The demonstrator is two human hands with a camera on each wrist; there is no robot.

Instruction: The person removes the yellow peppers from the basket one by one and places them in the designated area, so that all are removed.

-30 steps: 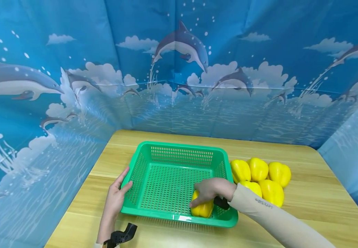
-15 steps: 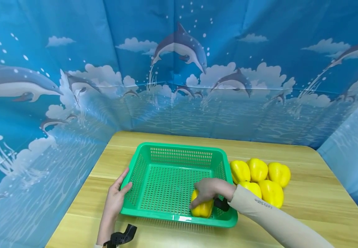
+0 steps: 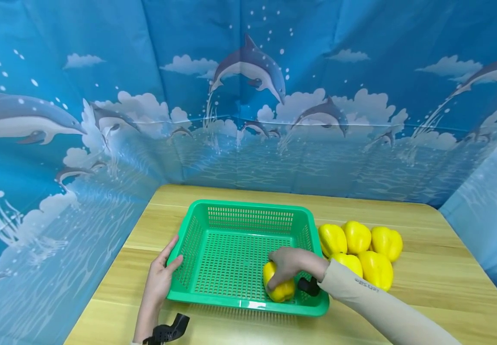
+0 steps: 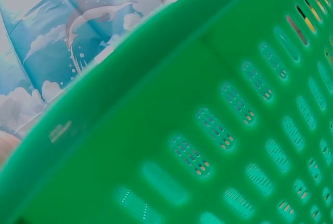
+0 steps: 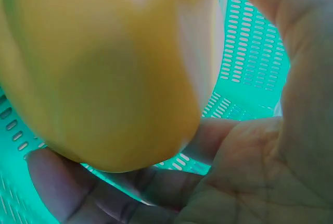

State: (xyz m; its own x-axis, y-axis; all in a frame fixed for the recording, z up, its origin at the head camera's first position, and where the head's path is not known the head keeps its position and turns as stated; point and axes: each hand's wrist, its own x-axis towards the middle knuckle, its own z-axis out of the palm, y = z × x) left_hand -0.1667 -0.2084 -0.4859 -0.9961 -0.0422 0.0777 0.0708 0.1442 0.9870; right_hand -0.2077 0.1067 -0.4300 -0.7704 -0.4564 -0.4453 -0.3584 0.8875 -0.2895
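A green plastic basket (image 3: 248,205) with slotted walls stands on the wooden table. My left hand (image 3: 160,270) holds its left side, the thumb over the rim and the fingers along the outside. In the left wrist view the basket's wall (image 4: 156,114) fills most of the picture. Inside the basket's front right corner, my right hand (image 3: 286,264) grips a yellow bell pepper (image 3: 279,290). The right wrist view has this bell pepper (image 5: 114,78) close up, with fingers (image 5: 67,182) curled beneath it and the thumb at the upper right.
Several more yellow bell peppers (image 3: 377,269) lie grouped on the table (image 3: 429,268), just right of the basket and beyond the right forearm. A blue dolphin-print curtain (image 3: 240,158) hangs behind the table and along its sides.
The bell pepper in my right hand has tilted and shifted slightly left within the basket's corner. My left hand keeps its hold on the rim. The head view has tipped up a little.
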